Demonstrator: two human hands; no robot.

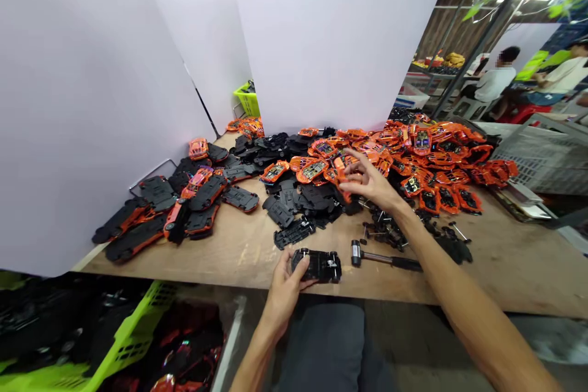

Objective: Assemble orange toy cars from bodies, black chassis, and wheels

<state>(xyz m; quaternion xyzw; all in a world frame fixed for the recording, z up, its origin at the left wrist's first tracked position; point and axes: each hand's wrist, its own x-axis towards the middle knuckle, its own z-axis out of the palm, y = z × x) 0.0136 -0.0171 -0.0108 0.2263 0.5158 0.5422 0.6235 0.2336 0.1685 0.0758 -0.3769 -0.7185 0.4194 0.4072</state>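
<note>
My left hand [285, 285] grips a black toy car chassis with wheels [318, 265] at the near edge of the wooden table [505, 263]. My right hand [367, 182] reaches out over the middle of the table and closes on an orange toy car body shell [340, 176] at the edge of a big heap of orange shells [432, 156]. Loose black chassis plates [294, 205] lie under and left of that hand. A small hammer [381, 257] rests on the table just right of the chassis.
More black and orange parts [179, 208] lie at the table's left. White partition boards [82, 98] wall off the left and back. A green basket [133, 337] with finished cars sits below at the left. Other people [498, 79] sit at the far right, beside a grey crate [542, 159].
</note>
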